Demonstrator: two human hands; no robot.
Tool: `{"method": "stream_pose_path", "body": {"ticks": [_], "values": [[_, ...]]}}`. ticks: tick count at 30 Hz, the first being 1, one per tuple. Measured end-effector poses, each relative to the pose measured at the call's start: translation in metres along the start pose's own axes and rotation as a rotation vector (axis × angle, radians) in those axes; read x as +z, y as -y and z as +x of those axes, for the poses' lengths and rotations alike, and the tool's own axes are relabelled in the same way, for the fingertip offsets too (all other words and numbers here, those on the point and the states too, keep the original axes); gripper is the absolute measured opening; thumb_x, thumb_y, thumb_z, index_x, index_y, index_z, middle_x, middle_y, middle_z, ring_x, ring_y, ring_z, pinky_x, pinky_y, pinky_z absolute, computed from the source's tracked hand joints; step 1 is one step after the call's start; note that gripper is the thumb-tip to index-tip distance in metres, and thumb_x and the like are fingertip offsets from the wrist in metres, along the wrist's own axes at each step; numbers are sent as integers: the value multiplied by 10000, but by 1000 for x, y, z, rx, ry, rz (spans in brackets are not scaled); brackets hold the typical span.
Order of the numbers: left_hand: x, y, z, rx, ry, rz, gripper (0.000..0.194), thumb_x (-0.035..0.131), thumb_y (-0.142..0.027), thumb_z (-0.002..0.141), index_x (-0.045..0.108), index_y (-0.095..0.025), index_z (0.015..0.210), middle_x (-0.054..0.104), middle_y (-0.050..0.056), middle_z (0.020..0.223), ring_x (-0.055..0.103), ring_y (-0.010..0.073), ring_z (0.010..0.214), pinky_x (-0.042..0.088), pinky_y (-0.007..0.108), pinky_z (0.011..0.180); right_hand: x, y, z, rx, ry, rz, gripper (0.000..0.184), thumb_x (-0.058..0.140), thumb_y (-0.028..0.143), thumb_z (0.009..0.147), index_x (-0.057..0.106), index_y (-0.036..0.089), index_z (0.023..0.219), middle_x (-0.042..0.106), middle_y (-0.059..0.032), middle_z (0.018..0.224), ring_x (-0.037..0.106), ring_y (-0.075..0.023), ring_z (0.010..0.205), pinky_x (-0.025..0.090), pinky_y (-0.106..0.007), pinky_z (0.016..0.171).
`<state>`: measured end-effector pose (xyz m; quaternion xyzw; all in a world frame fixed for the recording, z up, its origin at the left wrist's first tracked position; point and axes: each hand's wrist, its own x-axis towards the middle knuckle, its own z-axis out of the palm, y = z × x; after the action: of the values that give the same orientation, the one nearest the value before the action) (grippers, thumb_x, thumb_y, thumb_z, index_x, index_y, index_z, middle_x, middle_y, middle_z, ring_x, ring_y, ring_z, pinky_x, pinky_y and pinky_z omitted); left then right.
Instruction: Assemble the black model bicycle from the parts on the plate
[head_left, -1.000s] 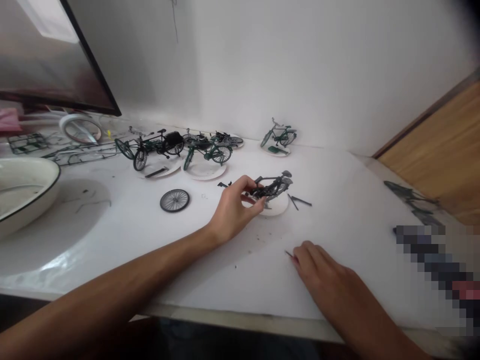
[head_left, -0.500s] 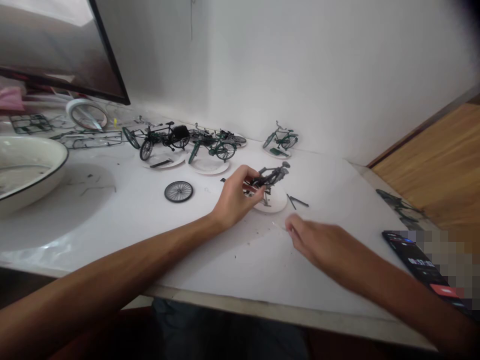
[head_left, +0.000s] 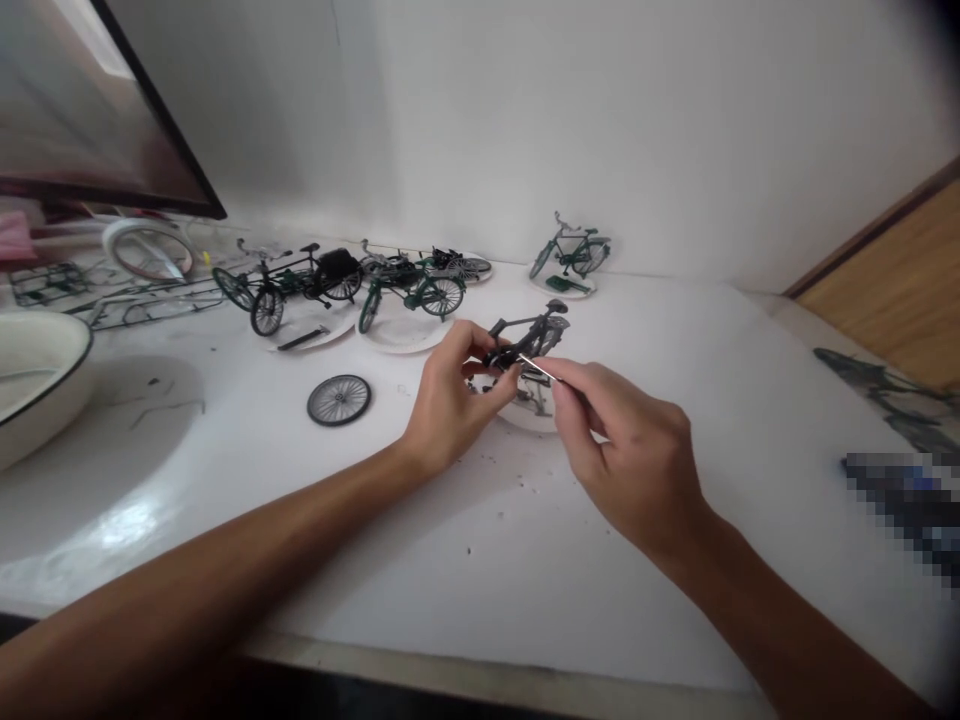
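Right hand (head_left: pixel 634 455) has moved in, pinching a rod (head_left: pixel 538 367) aimed up-left; left hand (head_left: pixel 454 400) pinches the bicycle (head_left: pixel 538 334), long axis rising rightward.

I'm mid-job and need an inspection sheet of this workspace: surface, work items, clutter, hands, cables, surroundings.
Surface: white tabletop, dark specks scattered near the hands.
Job's things: black miniature bicycle frame with saddle; thin metal tool.
Clutter: loose spoked wheel; several miniature bicycles toward the wall; dark-rimmed basin at left.
Hands: left hand grips the frame above a white disc; right hand holds the tool, tip at the frame.
Cables: nothing certain; thin dark line on the wall, perhaps a cord.
Surroundings: screen at upper left, wooden panel at right.
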<state>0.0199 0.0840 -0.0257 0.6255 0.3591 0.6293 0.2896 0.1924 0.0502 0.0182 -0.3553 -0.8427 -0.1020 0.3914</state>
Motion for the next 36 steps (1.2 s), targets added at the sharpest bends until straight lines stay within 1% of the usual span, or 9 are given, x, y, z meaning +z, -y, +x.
{"method": "stream_pose_path", "body": {"ticks": [7,10,18,20,23,25,29,33,36], "values": [[1,-7,-6,43,37,100,208,681,-116,850,527,-204,958,566,9,966,583,142,931,551,302,864,1,4,-2,-8,38,-34,243,524,86,993,689,117,1170,800,-59,938,728,-146,729,564,-280,652],[1,-11,-7,62,37,131,209,678,-105,845,524,-207,942,565,16,965,578,151,945,548,300,854,1,9,-4,14,34,-50,257,502,94,1005,678,121,1191,799,-78,979,732,-157,760,554,-283,636],[2,-20,-8,120,74,209,198,687,-78,848,550,-201,920,556,11,949,572,134,892,560,288,820,-7,15,0,72,78,-81,190,523,91,982,710,121,971,686,-28,700,601,-137,558,381,-294,490],[2,-21,-9,112,65,214,204,688,-69,843,549,-201,912,553,4,935,570,126,875,557,274,799,-9,17,0,94,74,-78,193,517,116,997,708,128,967,684,-28,704,603,-139,572,398,-291,515],[1,-20,-8,110,52,218,213,681,-59,844,540,-203,913,552,5,936,572,129,884,559,273,796,-12,16,0,96,60,-63,192,521,129,1005,692,125,1092,734,-45,807,644,-144,641,431,-278,556],[1,-19,-8,128,52,242,221,678,-48,842,544,-204,922,548,9,946,570,135,895,562,278,798,-12,16,0,93,63,-59,162,529,122,998,684,135,1042,723,-40,798,622,-134,626,418,-272,552],[1,-17,-7,200,87,273,261,674,-8,830,569,-204,966,542,20,980,569,149,932,575,298,824,-14,17,2,122,87,-93,293,525,145,990,505,202,703,522,18,595,409,-103,492,323,-286,498],[1,-14,-7,250,102,276,280,681,-4,827,582,-205,993,540,20,982,570,149,923,581,306,821,-17,20,5,140,63,-62,393,549,125,950,308,229,658,369,50,552,287,-91,472,276,-282,490],[1,-12,-7,263,109,274,291,684,0,823,584,-208,1001,548,19,980,569,148,907,582,312,813,-18,20,7,151,60,-46,401,580,96,914,296,224,661,347,60,547,267,-78,462,265,-273,486]]}}
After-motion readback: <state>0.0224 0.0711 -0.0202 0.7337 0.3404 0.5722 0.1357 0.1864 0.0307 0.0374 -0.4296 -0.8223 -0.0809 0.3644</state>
